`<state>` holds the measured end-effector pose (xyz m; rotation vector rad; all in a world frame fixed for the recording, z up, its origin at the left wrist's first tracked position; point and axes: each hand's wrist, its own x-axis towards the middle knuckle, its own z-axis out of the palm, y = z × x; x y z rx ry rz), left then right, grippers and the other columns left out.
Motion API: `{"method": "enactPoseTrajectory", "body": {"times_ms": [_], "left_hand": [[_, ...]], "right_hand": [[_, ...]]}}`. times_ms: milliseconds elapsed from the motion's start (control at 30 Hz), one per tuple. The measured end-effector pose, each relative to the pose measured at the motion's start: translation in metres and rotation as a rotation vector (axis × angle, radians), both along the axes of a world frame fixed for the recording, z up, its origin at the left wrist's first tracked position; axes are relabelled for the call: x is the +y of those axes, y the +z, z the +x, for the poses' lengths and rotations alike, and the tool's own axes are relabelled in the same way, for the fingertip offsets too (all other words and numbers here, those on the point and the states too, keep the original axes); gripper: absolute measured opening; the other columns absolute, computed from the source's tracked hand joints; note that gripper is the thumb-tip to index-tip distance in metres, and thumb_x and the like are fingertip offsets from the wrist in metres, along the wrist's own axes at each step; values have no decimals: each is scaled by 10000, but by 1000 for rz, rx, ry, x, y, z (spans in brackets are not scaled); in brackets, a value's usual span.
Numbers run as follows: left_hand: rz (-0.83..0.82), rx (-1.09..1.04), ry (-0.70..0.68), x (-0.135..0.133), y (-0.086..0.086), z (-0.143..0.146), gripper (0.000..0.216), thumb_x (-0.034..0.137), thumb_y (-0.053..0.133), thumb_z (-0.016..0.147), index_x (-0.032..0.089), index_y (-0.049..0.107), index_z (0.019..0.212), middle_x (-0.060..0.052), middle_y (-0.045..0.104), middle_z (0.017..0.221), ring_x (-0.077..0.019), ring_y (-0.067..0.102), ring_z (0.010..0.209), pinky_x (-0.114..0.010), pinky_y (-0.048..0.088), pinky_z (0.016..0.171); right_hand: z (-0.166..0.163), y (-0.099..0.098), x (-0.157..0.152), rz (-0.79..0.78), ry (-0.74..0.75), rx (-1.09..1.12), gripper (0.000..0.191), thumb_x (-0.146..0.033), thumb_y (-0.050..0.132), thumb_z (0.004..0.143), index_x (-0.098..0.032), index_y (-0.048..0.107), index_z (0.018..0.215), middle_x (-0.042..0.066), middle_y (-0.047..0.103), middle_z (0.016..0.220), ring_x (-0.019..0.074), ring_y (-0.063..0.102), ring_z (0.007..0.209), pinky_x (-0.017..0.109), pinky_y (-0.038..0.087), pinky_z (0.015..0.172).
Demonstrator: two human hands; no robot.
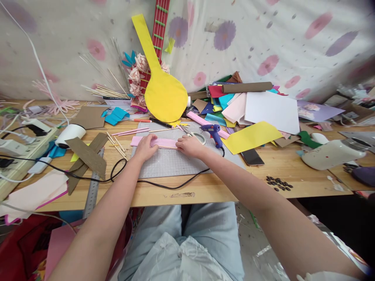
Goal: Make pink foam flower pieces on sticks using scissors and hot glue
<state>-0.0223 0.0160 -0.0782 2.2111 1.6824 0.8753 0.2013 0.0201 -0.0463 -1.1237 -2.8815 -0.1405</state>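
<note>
A pale pink paper strip (pixel 167 143) lies across the grey cutting mat (pixel 166 166), with a thin wooden stick (pixel 166 147) along its near edge. My left hand (pixel 145 147) is closed on the strip near its left end, thumb toward the stick. At the right end, my right hand (pixel 188 145) pinches the stick against the strip, fingers bunched together. Just beyond the right hand are a roll of tape (pixel 199 137) and scissors (pixel 185 130), partly hidden. To its right stands a blue glue gun (pixel 215 134).
A yellow banjo-shaped piece (pixel 165 93) leans at the back. Colored sheets (pixel 271 111) pile up at the right, near a phone (pixel 252 157), black oval beads (pixel 279 183) and a white bottle (pixel 334 154). A black cord (pixel 175 187) crosses the front; brown strips (pixel 88 156) lie left.
</note>
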Motion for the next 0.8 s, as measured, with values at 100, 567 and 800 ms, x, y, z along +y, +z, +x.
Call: {"method": "enactPoseTrajectory", "body": {"times_ms": [100,567,800], "left_hand": [[37,-20,-19,1,-1,-2,216,233,508,703,194,551,912,-50,594,966,-201,514,951,-349,392,872],[69,-91,-69,4,-7,-5,54,244,596,675,201,621,696,-21,579,858,-177,526,903,-342,387,882],[61,-92,-71,5,-7,-5,65,256,614,666,197,621,690,-22,580,851,-171,528,887,-335,390,871]], "right_hand": [[-1,-2,1,-28,-6,36,216,-260,430,842,-150,616,848,106,616,876,198,503,842,285,315,639],[30,-25,-2,-288,-107,730,112,-197,490,775,-170,596,752,54,548,928,145,516,863,295,409,806],[41,-23,0,-181,-132,726,112,-205,514,767,-185,622,747,55,533,995,160,520,907,338,403,852]]}}
